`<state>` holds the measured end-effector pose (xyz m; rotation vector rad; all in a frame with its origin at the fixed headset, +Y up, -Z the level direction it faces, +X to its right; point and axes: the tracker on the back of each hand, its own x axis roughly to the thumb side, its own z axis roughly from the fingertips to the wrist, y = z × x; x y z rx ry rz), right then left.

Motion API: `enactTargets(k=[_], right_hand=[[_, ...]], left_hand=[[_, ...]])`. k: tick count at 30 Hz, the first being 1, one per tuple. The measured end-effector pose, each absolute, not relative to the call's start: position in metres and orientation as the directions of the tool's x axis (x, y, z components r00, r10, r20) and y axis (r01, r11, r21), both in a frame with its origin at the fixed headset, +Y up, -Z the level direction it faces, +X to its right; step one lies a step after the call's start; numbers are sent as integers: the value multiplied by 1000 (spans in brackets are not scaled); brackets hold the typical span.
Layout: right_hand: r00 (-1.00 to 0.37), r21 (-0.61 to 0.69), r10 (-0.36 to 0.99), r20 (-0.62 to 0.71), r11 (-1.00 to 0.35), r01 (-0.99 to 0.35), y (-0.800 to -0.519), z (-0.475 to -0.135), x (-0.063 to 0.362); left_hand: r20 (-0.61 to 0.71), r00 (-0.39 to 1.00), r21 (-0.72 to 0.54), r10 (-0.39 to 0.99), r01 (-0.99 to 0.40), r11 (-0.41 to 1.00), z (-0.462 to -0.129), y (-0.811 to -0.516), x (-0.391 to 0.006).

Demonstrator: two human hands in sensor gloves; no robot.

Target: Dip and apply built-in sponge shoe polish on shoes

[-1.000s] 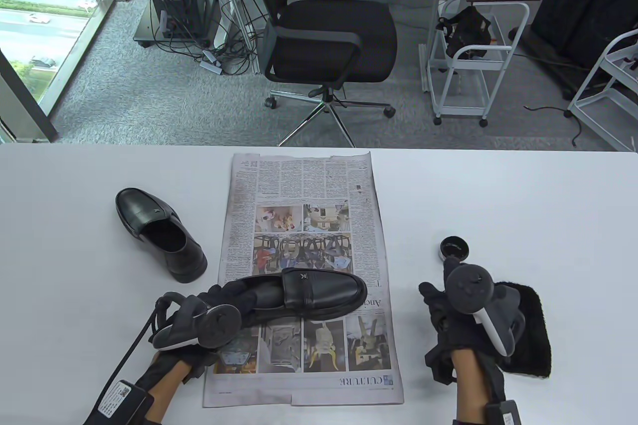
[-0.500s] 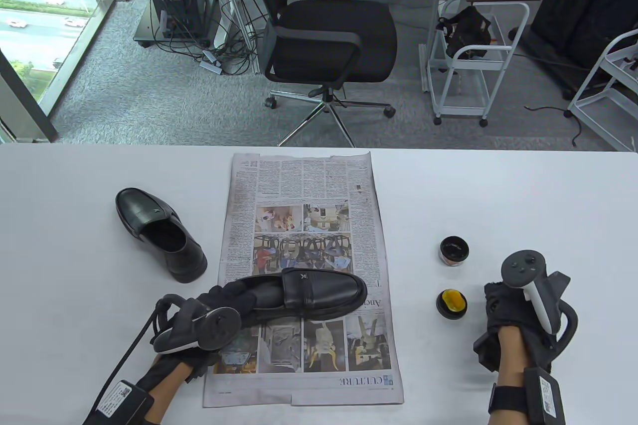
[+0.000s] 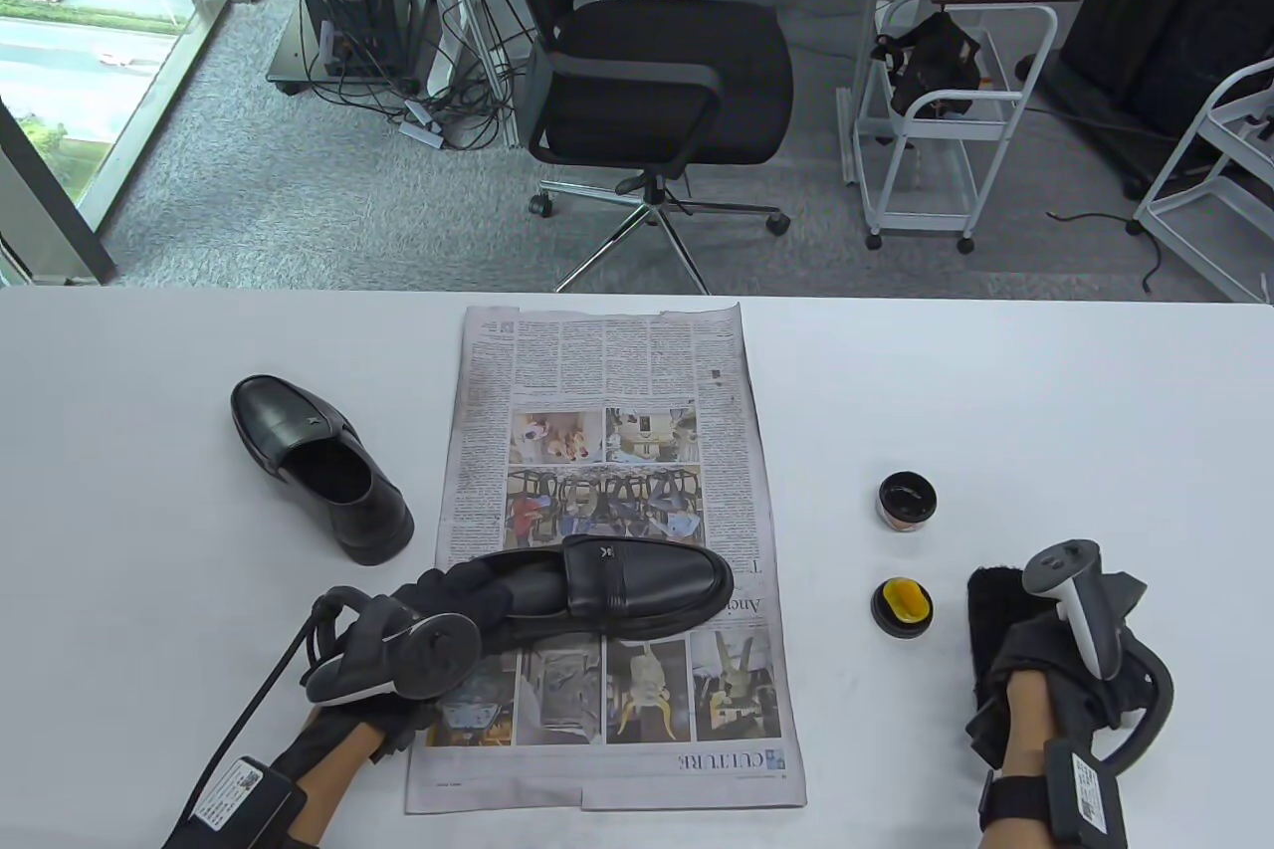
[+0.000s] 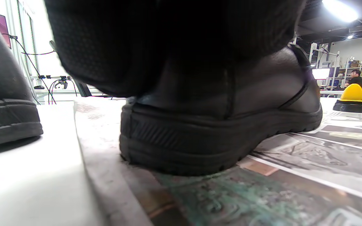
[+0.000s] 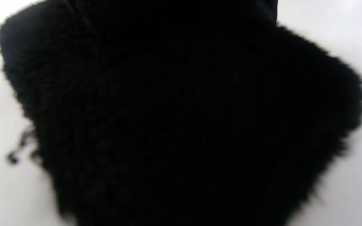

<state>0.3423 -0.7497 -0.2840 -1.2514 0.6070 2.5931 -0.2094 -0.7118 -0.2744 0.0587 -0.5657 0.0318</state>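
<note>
A black loafer (image 3: 647, 590) lies on its sole across the newspaper (image 3: 597, 371), toe to the right. My left hand (image 3: 448, 595) grips its heel, the glove draped over the heel's back (image 4: 218, 125). The open polish jar (image 3: 907, 499) stands right of the paper. Just below it sits its lid with the yellow sponge (image 3: 902, 604) facing up, also visible in the left wrist view (image 4: 353, 97). My right hand (image 3: 1035, 665) lies on a black fuzzy cloth (image 3: 995, 595), which fills the right wrist view (image 5: 181, 125). Its fingers are hidden.
The second black shoe (image 3: 318, 476) stands on the white table (image 3: 1095, 391) left of the paper, close to the held shoe's heel (image 4: 2, 94). An office chair (image 3: 657, 83) and white carts (image 3: 936, 122) stand beyond the table's far edge.
My right hand has left the sponge lid, moved right and settled onto the fuzzy cloth. The lid now stands uncovered. Left hand and shoe have not moved.
</note>
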Motion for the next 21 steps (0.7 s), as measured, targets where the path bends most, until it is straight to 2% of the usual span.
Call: enactTargets(k=[4, 8, 11, 13, 16, 19, 21], right_hand=[[-626, 203, 55, -778, -921, -334, -749, -283, 340], [-660, 146, 87, -747, -946, -290, -735, -281, 331], [-707, 84, 104, -700, -970, -227, -701, -281, 315], [-743, -2, 151, -653, -980, -197, -674, -280, 300], [-819, -92, 179, -545, -984, -154, -635, -277, 268], [-891, -153, 194, -409, -978, -142, -613, -274, 226], [-903, -176, 249, -349, -964, -198, -608, -271, 201]], left_hand=[[535, 845, 41, 24, -54, 998, -274, -712, -210], [534, 845, 38, 32, -61, 997, -274, -712, -210], [535, 844, 36, 41, -71, 997, -274, -713, -210], [535, 844, 33, 48, -77, 996, -274, -713, -210], [536, 843, 30, 50, -78, 997, -274, -713, -211], [535, 843, 29, 52, -79, 996, -274, -713, -211], [535, 843, 28, 52, -79, 997, -274, -713, -211]])
